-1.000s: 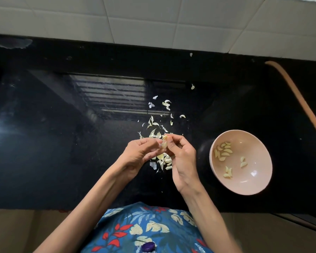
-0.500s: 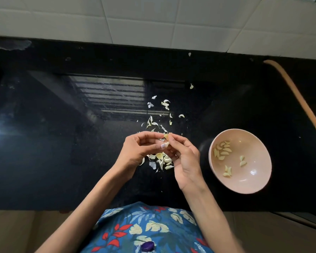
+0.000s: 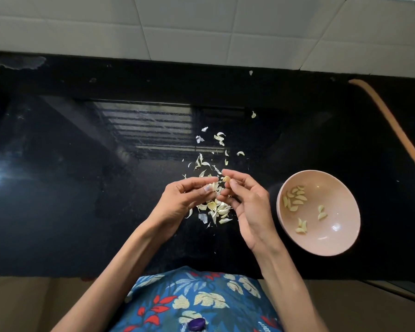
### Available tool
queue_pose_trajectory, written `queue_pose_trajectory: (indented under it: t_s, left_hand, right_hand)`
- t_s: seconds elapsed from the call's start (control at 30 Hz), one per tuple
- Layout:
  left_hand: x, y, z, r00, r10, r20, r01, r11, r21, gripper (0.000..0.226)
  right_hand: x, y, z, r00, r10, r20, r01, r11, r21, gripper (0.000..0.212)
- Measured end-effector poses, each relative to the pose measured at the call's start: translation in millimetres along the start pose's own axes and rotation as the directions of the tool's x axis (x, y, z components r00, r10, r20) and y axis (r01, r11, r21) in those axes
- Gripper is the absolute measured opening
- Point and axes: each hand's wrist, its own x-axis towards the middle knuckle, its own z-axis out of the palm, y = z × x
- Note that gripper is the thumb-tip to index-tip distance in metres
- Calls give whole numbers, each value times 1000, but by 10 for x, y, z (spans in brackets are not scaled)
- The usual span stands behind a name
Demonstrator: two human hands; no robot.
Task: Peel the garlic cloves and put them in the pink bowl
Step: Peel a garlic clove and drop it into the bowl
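My right hand (image 3: 249, 204) pinches a small pale garlic clove (image 3: 226, 179) between thumb and fingertips above the black counter. My left hand (image 3: 185, 200) is just left of it, fingers curled, its fingertips by a scrap of skin (image 3: 215, 186); whether it grips the scrap I cannot tell. Under both hands lies a heap of unpeeled cloves and skins (image 3: 217, 209). The pink bowl (image 3: 345, 236) sits to the right of my right hand and holds several peeled cloves (image 3: 294, 200).
Loose garlic skins (image 3: 219, 137) are scattered across the glossy black counter (image 3: 82, 188) beyond my hands. A white tiled wall (image 3: 201, 27) runs along the back. An orange curved strip (image 3: 398, 130) crosses the far right. The counter's front edge is near my body.
My hands have drawn slightly apart: the right hand moved a little right with the clove, which now shows bare at its fingertips. The bowl has not moved.
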Motion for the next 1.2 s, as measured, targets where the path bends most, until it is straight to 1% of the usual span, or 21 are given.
queue_pose_trajectory:
  t_s: [0.07,0.13,0.2,0.27,0.37,0.47,0.57,0.63,0.77,0.83,0.93,1.03,1.07,1.1,1.13,1.17,1.2]
  left_hand:
    - [5,3,12,1000,-4,-13,4,999,-44,30]
    - [10,9,26,999,0,-40,-3,997,-80,30]
    - [13,15,46,997,14,-80,-22,995,-99,27]
    - [10,25,64,993,36,-111,-47,994,-96,25]
    - [8,35,72,987,61,-150,-71,995,-68,24]
    - [7,36,72,979,100,-176,-103,995,-7,22]
    - [-3,36,74,978,118,-171,-110,993,53,25]
    - [-10,43,74,982,107,-157,-101,994,46,28]
    - [2,89,80,991,49,-125,-57,996,-63,28]
    - [6,106,89,994,16,-108,-30,991,-132,27]
    - [8,96,85,995,-9,-95,-8,985,-170,25]
    - [2,70,80,995,-4,-97,-14,983,-182,23]
    - [-2,64,79,995,12,-102,-28,988,-153,22]
    - [-4,52,73,992,45,-115,-54,996,-77,21]
    - [-7,46,66,987,93,-134,-87,995,49,20]
    - [-14,47,63,977,146,-154,-114,973,201,19]
    - [-20,53,59,966,198,-165,-132,930,342,17]
  right_hand:
    - [3,-35,14,997,68,21,-70,991,114,23]
    - [9,-71,30,990,142,25,-143,961,236,22]
    - [12,-84,45,980,194,38,-196,937,289,21]
    - [16,-76,63,980,196,40,-200,956,214,25]
    - [27,-57,90,991,127,36,-128,991,47,22]
    - [28,-38,107,997,73,25,-71,995,-65,21]
    - [57,-18,100,999,38,-28,-43,985,-165,13]
    - [85,-31,81,998,61,-25,-64,985,-161,12]
    - [109,-54,56,985,160,68,-162,986,27,5]
    - [102,-52,59,975,188,120,-199,976,89,6]
    - [97,-25,66,973,188,136,-201,975,91,6]
    - [85,5,93,988,117,99,-118,993,1,10]
    - [79,14,105,994,86,72,-82,995,-57,10]
    - [73,26,116,998,57,36,-52,991,-121,10]
    - [71,40,120,1000,24,-9,-26,981,-190,10]
    - [73,58,117,999,-14,-51,1,966,-260,10]
    - [75,76,114,995,-58,-79,30,946,-323,10]
